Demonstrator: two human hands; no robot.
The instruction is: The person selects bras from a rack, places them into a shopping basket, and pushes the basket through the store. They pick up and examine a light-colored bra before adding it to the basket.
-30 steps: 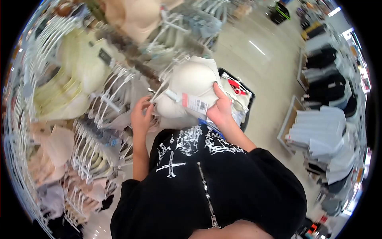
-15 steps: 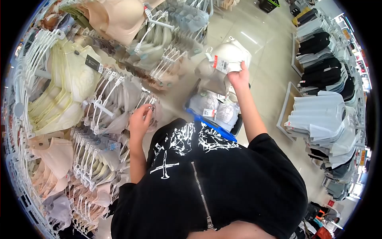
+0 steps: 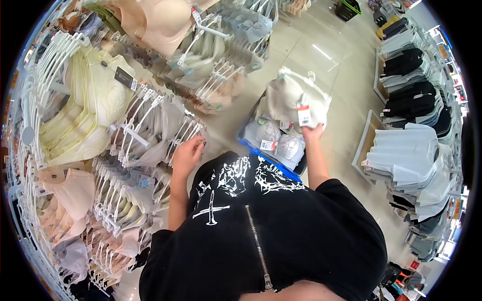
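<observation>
My right hand (image 3: pixel 313 132) grips the lower edge of a cream bra (image 3: pixel 288 98), which hangs from a white hanger with a red-and-white price tag. The bra is over the far side of a shopping basket (image 3: pixel 271 164) with a blue rim or handle, in front of my body. Inside the basket lies a pale lace bra (image 3: pixel 288 146) with its own tag. My left hand (image 3: pixel 187 154) is beside the front end of a rack of hanging pale bras (image 3: pixel 168 113). Its fingers are curled with the tips together, and what they hold, if anything, is too small to make out.
Yellow bras (image 3: pixel 83 108) and peach bras (image 3: pixel 68 195) hang on racks at my left. Beyond them are more beige bras (image 3: pixel 155 22). Stacked white shirts (image 3: pixel 404 150) and black garments (image 3: pixel 409 100) line the right side. A dark basket (image 3: pixel 347 9) stands on the floor far ahead.
My right hand has moved down and nearer with the cream bra, which has turned so its hanger now points away to the right. My left hand stays by the rack end.
</observation>
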